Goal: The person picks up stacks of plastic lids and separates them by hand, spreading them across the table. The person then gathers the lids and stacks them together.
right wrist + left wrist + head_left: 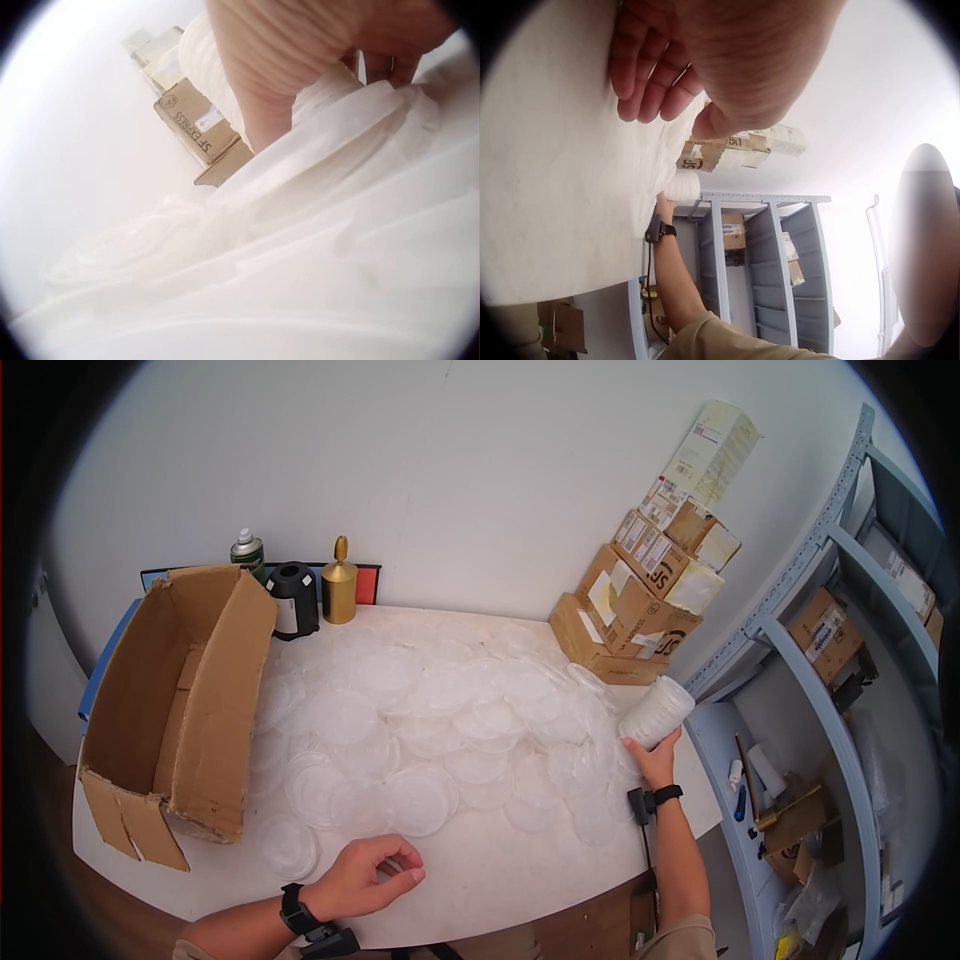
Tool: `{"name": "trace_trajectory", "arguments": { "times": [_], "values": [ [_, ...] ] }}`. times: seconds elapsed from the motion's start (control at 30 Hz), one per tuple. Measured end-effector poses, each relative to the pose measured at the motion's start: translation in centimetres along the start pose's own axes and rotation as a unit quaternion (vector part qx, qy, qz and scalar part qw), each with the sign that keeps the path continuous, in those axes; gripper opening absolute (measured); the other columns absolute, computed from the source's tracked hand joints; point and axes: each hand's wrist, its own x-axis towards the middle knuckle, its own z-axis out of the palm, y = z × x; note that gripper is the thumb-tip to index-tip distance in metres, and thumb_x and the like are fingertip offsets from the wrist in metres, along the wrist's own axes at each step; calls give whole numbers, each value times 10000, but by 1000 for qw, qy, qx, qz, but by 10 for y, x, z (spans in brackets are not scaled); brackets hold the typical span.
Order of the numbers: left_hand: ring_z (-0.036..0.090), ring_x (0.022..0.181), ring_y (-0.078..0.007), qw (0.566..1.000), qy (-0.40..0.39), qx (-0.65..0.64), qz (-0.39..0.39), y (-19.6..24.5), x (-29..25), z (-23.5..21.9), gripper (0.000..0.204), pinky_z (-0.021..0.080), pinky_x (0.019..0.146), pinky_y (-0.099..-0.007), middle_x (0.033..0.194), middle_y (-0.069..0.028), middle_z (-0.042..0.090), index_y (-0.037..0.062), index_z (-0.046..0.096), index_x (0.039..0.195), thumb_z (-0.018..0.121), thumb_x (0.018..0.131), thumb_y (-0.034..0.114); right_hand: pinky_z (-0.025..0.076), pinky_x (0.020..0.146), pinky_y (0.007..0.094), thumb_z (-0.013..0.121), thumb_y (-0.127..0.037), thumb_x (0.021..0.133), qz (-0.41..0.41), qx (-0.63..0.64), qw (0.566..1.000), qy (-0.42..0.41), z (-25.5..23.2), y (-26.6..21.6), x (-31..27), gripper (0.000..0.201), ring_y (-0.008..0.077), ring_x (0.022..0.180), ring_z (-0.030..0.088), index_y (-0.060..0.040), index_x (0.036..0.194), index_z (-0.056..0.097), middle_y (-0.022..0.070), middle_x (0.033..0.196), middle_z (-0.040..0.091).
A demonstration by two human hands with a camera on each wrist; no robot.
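Many round translucent lids (480, 720) lie spread in overlapping heaps over the white table (400, 905). At the table's right side the right hand (655, 758) grips the lower end of a tall stack of lids (657, 710), which leans to the right. In the right wrist view that hand (292, 60) curls round the ribbed stack (206, 67), its thumb down by loose lids (307, 150). Near the front edge the left hand (365, 875) hangs over the table with fingers loosely curled and nothing held; the left wrist view shows this hand (727, 60) too.
An empty cardboard box (215, 710) stands at the left. Behind it are a spray can (247, 550), a black container (294, 600) and a gold one (340, 592). Taped cartons (640, 605) are piled at the back right, beside a grey metal shelf (850, 690).
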Motion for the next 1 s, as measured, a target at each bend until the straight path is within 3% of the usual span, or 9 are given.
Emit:
{"name": "trace_trajectory", "arguments": {
  "times": [0.1,0.17,0.67,0.93,1.0],
  "values": [
    [681,831,-129,1000,0,-3,3,-1,0,0,176,563,751,-281,897,-60,704,15,666,1007,725,935,165,414,1108,426,898,-168,710,18,-33,999,8,0,-3,1,1094,328,1301,503,-13,1520,181,213,1431,455],
    [680,830,-129,1000,2,2,7,-1,-1,0,177,563,751,-282,897,-60,704,15,667,1007,725,935,165,399,1127,418,916,-243,694,9,-23,1000,11,0,3,1,1198,359,1331,511,-15,1553,111,249,1463,461],
    [678,818,-127,1000,5,3,6,-1,-1,0,179,561,743,-281,886,-58,705,16,670,1001,720,938,176,375,1153,402,890,-181,750,-34,53,998,16,-10,-16,-1,1121,320,1363,473,-5,1543,118,216,1486,422],
    [678,834,-138,1000,6,-1,10,-2,-1,-2,199,563,733,-280,921,-59,701,13,655,1025,731,929,170,384,1154,419,888,-81,748,-102,125,985,-60,-4,-109,-24,1044,279,1376,460,-45,1522,189,159,1492,402],
    [667,939,-151,999,-4,-41,23,-2,-1,-1,313,560,781,-298,1038,-68,687,20,613,1141,756,904,165,383,1156,423,883,-60,749,-111,139,980,-89,4,-138,-40,1038,275,1375,463,-46,1524,193,153,1489,410]
  ]
}}
